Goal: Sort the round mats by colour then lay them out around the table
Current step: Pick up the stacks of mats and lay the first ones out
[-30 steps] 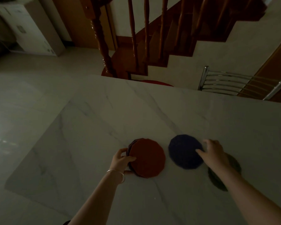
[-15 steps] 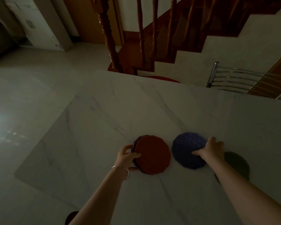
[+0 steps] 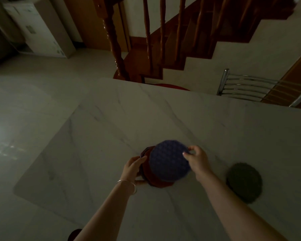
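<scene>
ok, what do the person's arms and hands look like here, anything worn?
Both forearms are bare, with no sleeves in view. The left hand side carries a thin silver-coloured bangle at the wrist. The right hand shows no gloves, watch or bracelet. Rings cannot be made out in the dim, slightly blurred picture. No markings visible on either arm.

Dim room, muddy colours. Only light is a pale glare patch on the floor (image 3: 5, 145) to my left. Wide-angle bends the edges; slight motion blur throughout.
</scene>
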`<state>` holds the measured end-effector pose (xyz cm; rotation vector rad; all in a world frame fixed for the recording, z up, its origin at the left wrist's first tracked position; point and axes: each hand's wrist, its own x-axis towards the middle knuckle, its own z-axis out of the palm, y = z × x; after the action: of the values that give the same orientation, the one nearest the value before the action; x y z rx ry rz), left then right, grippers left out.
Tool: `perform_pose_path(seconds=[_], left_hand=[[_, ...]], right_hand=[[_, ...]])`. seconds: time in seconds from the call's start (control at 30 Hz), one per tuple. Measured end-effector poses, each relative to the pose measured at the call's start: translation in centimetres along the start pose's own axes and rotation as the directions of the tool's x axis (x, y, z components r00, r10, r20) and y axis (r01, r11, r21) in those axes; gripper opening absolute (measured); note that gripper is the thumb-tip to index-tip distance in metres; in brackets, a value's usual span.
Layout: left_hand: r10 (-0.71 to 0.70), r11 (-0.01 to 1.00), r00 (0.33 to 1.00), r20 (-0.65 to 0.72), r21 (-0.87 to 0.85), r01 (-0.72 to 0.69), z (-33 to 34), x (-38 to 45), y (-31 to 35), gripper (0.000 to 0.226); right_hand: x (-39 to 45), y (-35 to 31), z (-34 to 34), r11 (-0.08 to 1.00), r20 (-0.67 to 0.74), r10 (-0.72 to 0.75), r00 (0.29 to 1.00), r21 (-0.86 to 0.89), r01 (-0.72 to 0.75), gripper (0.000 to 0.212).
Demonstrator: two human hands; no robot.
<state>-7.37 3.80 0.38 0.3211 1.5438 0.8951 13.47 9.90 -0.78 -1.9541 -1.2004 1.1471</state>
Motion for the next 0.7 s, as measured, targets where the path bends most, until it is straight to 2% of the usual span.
perform_pose_path(seconds=[0.13, 0.27, 0.37, 0.43, 0.5, 0.53, 0.6, 0.63, 0.7], left_hand=[[0.006, 0.998, 1.0, 0.007, 0.058, -0.007, 0.2, -0.2, -0.2, 0.049], [0.043, 0.997, 0.999, 0.031, 0.062, -0.045, 0.5, -0.1, -0.3, 0.051], [0.079, 0.995, 0.995, 0.066, 0.053, -0.082, 0.7, -0.1, -0.2, 0.049], [0.104, 0.993, 0.989, 0.104, 0.05, -0.11, 1.1, -0.3, 0.1, 0.046], [0.13, 0.988, 0.98, 0.154, 0.058, -0.14, 1.7, -0.5, 0.4, 0.044], [0.14, 0.986, 0.974, 0.178, 0.059, -0.153, 2.0, -0.7, 0.7, 0.045], [0.157, 0.984, 0.964, 0.216, 0.051, -0.172, 2.7, -1.1, 1.3, 0.045], [0.164, 0.983, 0.958, 0.234, 0.047, -0.18, 3.1, -1.3, 1.6, 0.045], [0.174, 0.98, 0.946, 0.272, 0.045, -0.193, 4.2, -1.9, 2.2, 0.044]], right_hand=[[-1.3, 2.6, 2.0, 0.997, 0.067, 0.071, 0.995, -0.048, -0.067, 0.028], [-1.3, 3.4, 1.5, 0.991, 0.093, 0.012, 0.996, -0.135, 0.001, 0.032], [-0.7, 3.2, 0.9, 0.985, 0.131, 0.024, 0.991, -0.174, -0.001, 0.053], [-0.5, 3.1, 0.6, 0.994, 0.169, 0.07, 0.983, -0.097, -0.054, 0.061], [-0.7, 3.1, 0.2, 0.988, 0.238, 0.107, 0.965, 0.085, -0.131, 0.061], [-0.9, 3.1, 0.0, 0.958, 0.29, 0.114, 0.95, 0.222, -0.183, 0.059], [-1.4, 3.0, -0.9, 0.805, 0.418, 0.126, 0.899, 0.486, -0.339, 0.058], [-1.6, 2.9, -1.7, 0.732, 0.473, 0.114, 0.874, 0.555, -0.396, 0.06], [-2.0, 2.7, -3.7, 0.706, 0.508, 0.079, 0.857, 0.579, -0.408, 0.057]])
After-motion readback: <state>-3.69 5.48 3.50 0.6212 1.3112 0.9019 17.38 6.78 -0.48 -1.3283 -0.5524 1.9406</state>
